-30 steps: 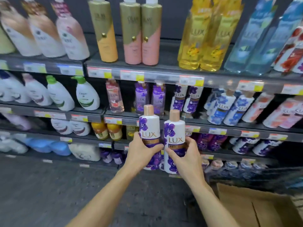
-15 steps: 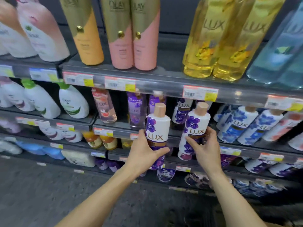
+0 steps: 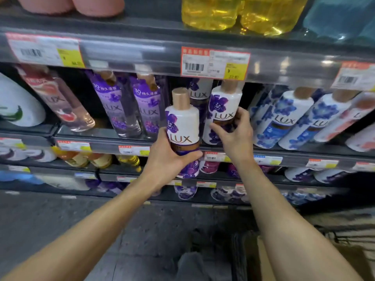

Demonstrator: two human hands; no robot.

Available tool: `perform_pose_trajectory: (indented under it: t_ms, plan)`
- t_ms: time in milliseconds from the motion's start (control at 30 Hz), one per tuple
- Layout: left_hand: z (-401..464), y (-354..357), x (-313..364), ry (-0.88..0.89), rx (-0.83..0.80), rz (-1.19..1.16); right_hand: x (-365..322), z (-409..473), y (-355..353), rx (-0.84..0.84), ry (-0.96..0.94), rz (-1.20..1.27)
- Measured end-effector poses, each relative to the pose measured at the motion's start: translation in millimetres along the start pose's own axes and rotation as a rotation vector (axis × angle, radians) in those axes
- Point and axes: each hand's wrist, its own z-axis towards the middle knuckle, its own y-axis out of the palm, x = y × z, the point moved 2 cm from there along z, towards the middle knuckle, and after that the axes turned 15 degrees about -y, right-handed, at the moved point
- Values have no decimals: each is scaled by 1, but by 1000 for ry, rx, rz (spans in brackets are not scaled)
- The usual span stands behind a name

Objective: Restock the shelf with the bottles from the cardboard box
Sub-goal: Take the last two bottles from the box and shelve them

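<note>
- White bottle with purple flowers [image 3: 182, 126] sits gripped in the left hand [image 3: 166, 159], in front of the shelf edge [image 3: 105, 146].
- Right hand [image 3: 235, 136] wraps a matching second bottle [image 3: 222, 110], tilted on the shelf.

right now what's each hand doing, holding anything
Left hand: closed around a white and purple LUX bottle, held in front of the shelf.
Right hand: fingers wrapped on a second LUX bottle at the shelf edge.

I leaned closer; my right hand [image 3: 235, 136] set its bottle [image 3: 222, 110] seemingly onto the shelf [image 3: 105, 134], and my left hand [image 3: 168, 159] raised the other bottle [image 3: 181, 126].
</note>
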Motion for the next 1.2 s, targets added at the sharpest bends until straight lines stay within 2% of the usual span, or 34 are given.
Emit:
perform_pose_trajectory:
  t_ms: [367, 667, 800, 933, 1033, 1200]
  plan:
    - [3, 1, -16, -45, -71, 52, 25, 23, -3, 45, 7, -18]
    - [7, -1, -5, -3, -88, 84, 34, 13, -3, 29, -42, -76]
    - [13, 4, 6, 16, -74, 60, 55, -15, -7, -123, 24, -251]
    - [21, 12, 19, 43, -33, 50, 70, -33, -6, -361, -110, -664]
    - [27, 17, 26, 71, 6, 38, 71, -39, -3, -402, -171, -845]
    - [34, 25, 29, 99, 50, 21, 80, -44, -5, -424, -188, -888]
